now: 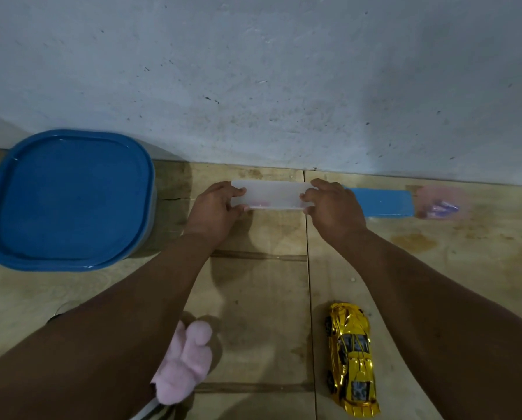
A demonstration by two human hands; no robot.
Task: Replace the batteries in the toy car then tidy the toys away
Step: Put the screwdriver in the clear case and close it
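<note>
Item: translucent case point(271, 194), which we pinch at either end with left hand point(215, 204) and right hand point(332, 204), fingers curled, likely to open it for batteries; toy car point(352, 359) waits nearby.

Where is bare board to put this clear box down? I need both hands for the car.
Bare board lies between the blue-lidded tub and the gold toy car, just nearer than the clear box. Crowded along the wall: blue lid, small bag.
</note>
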